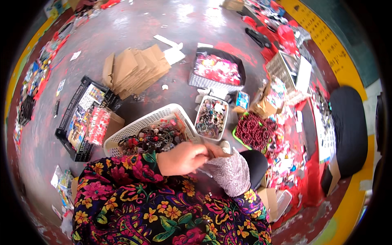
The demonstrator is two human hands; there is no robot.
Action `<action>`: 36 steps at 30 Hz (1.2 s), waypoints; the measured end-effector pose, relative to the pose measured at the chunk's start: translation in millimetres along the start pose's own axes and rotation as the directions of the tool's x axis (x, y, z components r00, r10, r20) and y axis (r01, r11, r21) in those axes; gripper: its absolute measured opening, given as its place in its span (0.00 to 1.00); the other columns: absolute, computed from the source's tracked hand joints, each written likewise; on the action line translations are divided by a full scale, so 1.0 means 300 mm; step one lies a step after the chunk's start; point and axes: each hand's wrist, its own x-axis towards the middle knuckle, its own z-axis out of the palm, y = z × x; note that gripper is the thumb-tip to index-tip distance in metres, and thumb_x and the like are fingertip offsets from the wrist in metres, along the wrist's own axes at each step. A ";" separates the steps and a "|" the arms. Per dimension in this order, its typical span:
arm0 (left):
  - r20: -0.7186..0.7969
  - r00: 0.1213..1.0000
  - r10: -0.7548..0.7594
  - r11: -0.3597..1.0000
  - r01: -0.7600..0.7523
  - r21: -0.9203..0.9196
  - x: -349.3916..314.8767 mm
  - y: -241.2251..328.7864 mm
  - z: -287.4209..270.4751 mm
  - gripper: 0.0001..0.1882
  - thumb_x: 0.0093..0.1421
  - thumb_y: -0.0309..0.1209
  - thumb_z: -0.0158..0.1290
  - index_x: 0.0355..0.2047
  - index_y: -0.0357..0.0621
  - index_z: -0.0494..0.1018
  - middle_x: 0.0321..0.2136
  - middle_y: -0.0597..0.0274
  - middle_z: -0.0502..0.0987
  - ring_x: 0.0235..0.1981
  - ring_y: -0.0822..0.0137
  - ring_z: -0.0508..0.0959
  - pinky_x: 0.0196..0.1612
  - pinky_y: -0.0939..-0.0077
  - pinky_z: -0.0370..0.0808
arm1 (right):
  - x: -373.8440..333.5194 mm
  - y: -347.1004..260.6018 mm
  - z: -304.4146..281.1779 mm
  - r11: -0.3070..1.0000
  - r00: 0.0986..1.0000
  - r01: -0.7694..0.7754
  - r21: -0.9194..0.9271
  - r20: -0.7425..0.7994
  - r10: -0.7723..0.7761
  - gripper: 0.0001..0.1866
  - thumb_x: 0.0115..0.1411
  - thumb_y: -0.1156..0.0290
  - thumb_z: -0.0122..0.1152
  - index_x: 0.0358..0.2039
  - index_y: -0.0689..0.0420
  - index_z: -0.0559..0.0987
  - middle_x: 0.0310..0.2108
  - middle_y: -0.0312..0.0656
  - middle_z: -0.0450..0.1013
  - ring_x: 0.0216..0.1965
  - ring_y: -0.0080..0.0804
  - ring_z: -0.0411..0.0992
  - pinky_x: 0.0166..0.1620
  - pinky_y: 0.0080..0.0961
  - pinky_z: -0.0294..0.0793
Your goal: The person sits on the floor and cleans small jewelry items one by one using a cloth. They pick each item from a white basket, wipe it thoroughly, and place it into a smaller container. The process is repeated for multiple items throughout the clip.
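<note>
My left hand (182, 158) is bent in front of my body, its fingers curled together and meeting the fingers of the other hand. A fuzzy grey-pink covering (231, 173) wraps my right hand (215, 150) from the wrist up, leaving bare fingers that are bent inward. Whatever the two hands pinch between them is too small or hidden to make out. Just beyond them stands a white plastic basket (179, 109) heaped with dark tangled cords and beads. A smaller white tray (199, 118) of hair ties or beaded bands sits beside it.
A green-rimmed tray (241, 141) holds dark red beads at the right. Farther off are a lined basket (194, 79) of pink packets, flattened cardboard (136, 67) and a black crate (69, 122). Loose trinkets and red cloth (310, 179) cover the right side near a black chair (349, 126).
</note>
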 end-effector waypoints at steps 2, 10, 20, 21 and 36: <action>-0.073 0.991 0.112 0.992 -0.108 0.068 0.000 -0.044 0.018 0.07 0.58 0.27 0.49 0.33 0.34 0.70 0.22 0.55 0.78 0.20 0.69 0.78 0.23 0.76 0.74 | 0.001 0.013 0.021 0.994 0.999 0.033 0.101 0.018 -0.035 0.18 0.47 0.67 0.62 0.41 0.53 0.76 0.28 0.45 0.73 0.30 0.43 0.73 0.31 0.32 0.70; 0.020 0.999 -0.028 0.995 0.030 -0.093 -0.022 -0.052 -0.024 0.10 0.61 0.32 0.48 0.34 0.35 0.68 0.25 0.59 0.78 0.22 0.74 0.77 0.22 0.79 0.73 | 0.032 0.034 0.031 0.981 0.983 0.163 0.105 0.073 -0.171 0.08 0.47 0.60 0.64 0.26 0.49 0.77 0.24 0.33 0.71 0.23 0.38 0.68 0.26 0.33 0.66; -0.066 0.991 -0.120 0.964 0.100 -0.248 -0.027 -0.019 -0.147 0.09 0.61 0.30 0.49 0.36 0.37 0.71 0.29 0.67 0.75 0.31 0.78 0.75 0.32 0.82 0.70 | 0.214 0.037 -0.037 0.872 0.868 0.490 0.009 0.089 -0.489 0.12 0.48 0.63 0.64 0.31 0.55 0.77 0.26 0.40 0.73 0.28 0.33 0.73 0.33 0.28 0.71; -0.069 0.993 -0.096 0.977 0.081 -0.195 -0.014 -0.020 -0.156 0.09 0.60 0.30 0.49 0.36 0.37 0.71 0.29 0.67 0.75 0.31 0.79 0.74 0.33 0.82 0.70 | 0.226 0.069 -0.013 0.896 0.890 0.425 0.128 0.126 -0.439 0.11 0.48 0.63 0.64 0.30 0.55 0.77 0.26 0.40 0.73 0.28 0.34 0.73 0.34 0.29 0.70; 0.020 0.948 -0.319 0.859 0.298 -0.417 0.045 -0.024 -0.113 0.08 0.62 0.31 0.47 0.35 0.38 0.69 0.29 0.66 0.75 0.25 0.81 0.72 0.24 0.87 0.67 | 0.232 0.222 0.047 0.553 0.925 -0.154 0.819 0.316 -0.211 0.15 0.53 0.70 0.61 0.40 0.61 0.73 0.34 0.35 0.72 0.35 0.20 0.69 0.38 0.17 0.70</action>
